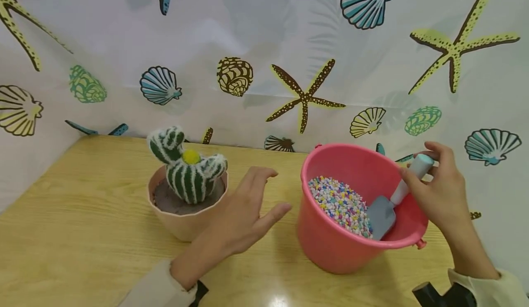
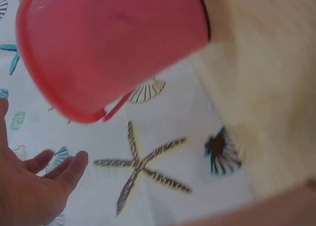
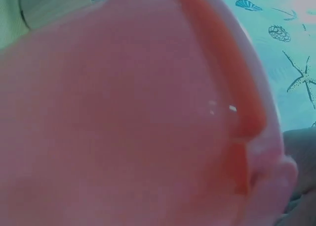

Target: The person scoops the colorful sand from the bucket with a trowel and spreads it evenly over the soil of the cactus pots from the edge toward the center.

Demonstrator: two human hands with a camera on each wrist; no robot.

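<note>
A pink bucket (image 1: 330,247) stands on the table, with many small multicoloured pebbles (image 1: 340,206) inside. Leaning in it is a small shovel (image 1: 381,217) with a grey blade and a white handle, its blade against the pebbles. My right hand (image 1: 444,187) pinches the upper handle between thumb and fingers at the bucket's right rim. Between the bucket and a potted crochet cactus (image 1: 190,180), my left hand (image 1: 235,215) hovers with fingers extended, holding nothing. The left wrist view shows that hand (image 2: 37,186) apart from the bucket (image 2: 113,43). Bucket wall (image 3: 123,107) fills most of the right wrist view.
The cactus sits in a pale peach pot (image 1: 179,226) filled with grey material, left of the bucket. Behind the wooden table (image 1: 82,233) hangs a white cloth (image 1: 256,26) printed with shells and starfish, close to the bucket's back and right sides.
</note>
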